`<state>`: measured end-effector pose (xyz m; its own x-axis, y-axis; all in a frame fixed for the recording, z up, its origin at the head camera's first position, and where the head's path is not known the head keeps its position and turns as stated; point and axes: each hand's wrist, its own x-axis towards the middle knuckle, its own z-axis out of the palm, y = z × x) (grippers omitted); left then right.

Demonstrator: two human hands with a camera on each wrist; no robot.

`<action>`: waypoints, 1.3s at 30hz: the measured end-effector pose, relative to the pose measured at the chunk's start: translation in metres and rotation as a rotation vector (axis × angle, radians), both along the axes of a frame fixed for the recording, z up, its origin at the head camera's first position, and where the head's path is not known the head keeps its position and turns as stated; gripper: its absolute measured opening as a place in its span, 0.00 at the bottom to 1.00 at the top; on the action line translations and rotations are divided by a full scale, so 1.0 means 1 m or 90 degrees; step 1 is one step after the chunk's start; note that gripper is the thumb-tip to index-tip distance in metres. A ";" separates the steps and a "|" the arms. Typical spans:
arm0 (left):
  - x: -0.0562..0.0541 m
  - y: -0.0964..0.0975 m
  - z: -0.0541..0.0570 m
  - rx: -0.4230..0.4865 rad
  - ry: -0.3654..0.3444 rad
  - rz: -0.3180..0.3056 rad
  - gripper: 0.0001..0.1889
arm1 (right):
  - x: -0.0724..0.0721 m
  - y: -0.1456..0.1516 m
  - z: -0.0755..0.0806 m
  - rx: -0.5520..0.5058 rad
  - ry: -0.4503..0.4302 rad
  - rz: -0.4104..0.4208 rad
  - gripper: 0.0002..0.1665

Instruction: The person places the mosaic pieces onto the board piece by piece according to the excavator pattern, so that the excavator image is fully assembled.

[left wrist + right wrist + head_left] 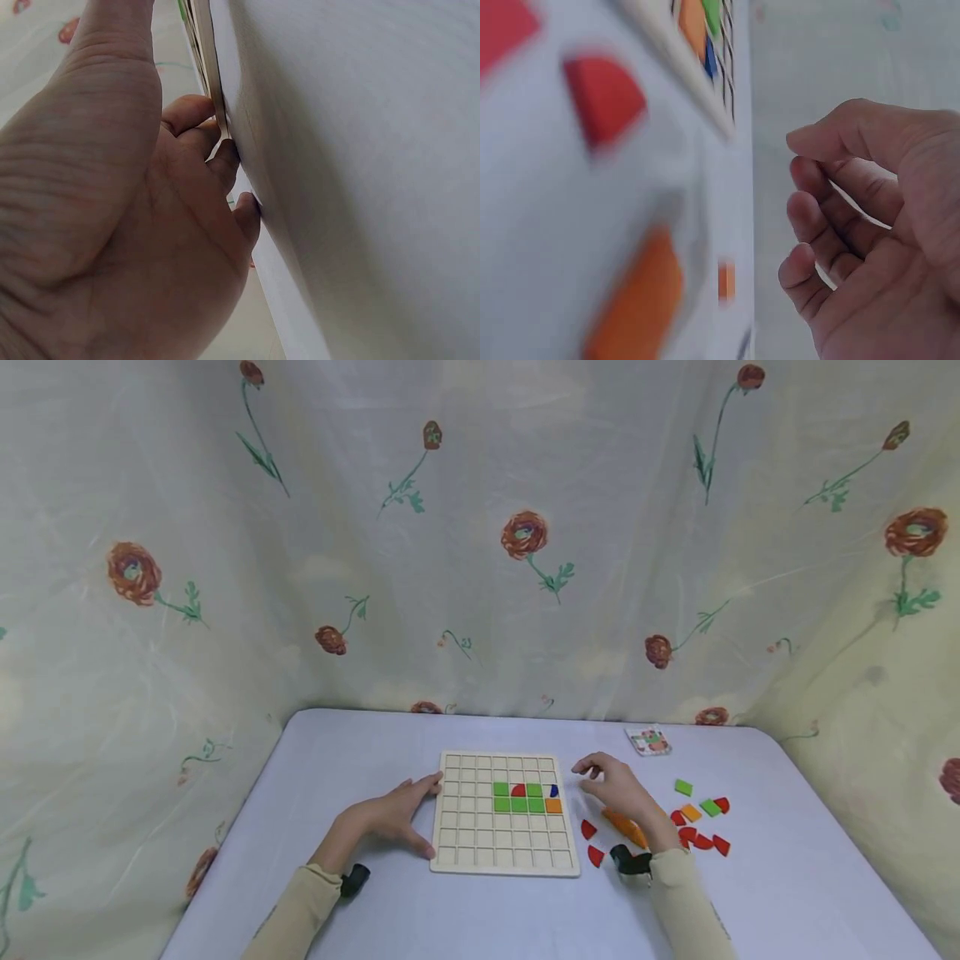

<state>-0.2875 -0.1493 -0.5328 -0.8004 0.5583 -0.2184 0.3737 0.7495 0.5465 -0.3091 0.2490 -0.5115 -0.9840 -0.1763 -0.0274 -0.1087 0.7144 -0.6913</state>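
Observation:
A pale wooden grid board (506, 871) lies on the white table, several of its cells filled with green squares (519, 805), a red quarter-circle (517, 791), a blue piece (554, 791) and an orange square (552, 806). At its left edge, my left hand (390, 817) spreads thumb and fingers, touching the board's side. Fingertips (199, 111) meet the board's edge in the left wrist view. My right hand (621, 789) hovers just right of the board with loosely bent fingers. Nothing shows between its thumb and fingers (804, 214) in the right wrist view.
Red quarter-circles (588, 829) lie close to the board's right side. Orange pieces (624, 828) lie partly under my right wrist. Farther right are more red pieces (702, 842) and green squares (683, 787). A patterned card (649, 741) sits at the back right. Flowered curtains (480, 568) surround the table.

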 end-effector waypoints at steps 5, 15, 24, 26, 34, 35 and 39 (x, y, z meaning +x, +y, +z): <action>0.001 -0.002 0.003 0.000 0.006 0.001 0.69 | 0.003 0.045 -0.001 0.024 0.002 -0.030 0.16; -0.001 -0.001 0.003 0.004 0.008 -0.008 0.69 | 0.004 0.087 -0.015 0.053 -0.084 -0.072 0.22; 0.000 -0.002 0.003 0.015 0.003 -0.008 0.70 | 0.004 0.090 -0.022 0.076 -0.093 -0.083 0.18; 0.001 -0.002 0.002 0.012 0.000 -0.006 0.70 | 0.005 0.089 -0.023 0.071 -0.092 -0.085 0.19; 0.001 -0.003 -0.002 0.003 -0.004 0.001 0.70 | 0.007 0.086 -0.027 0.065 -0.076 -0.077 0.18; 0.001 -0.002 -0.002 0.003 -0.002 0.000 0.70 | 0.007 0.086 -0.027 0.066 -0.072 -0.080 0.18; 0.001 -0.002 0.000 0.005 -0.001 -0.003 0.70 | 0.006 0.078 -0.023 0.063 -0.057 -0.086 0.18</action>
<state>-0.2866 -0.1509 -0.5328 -0.7975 0.5637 -0.2150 0.3767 0.7437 0.5522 -0.3026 0.3271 -0.5349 -0.9913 -0.0354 -0.1269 0.0514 0.7829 -0.6200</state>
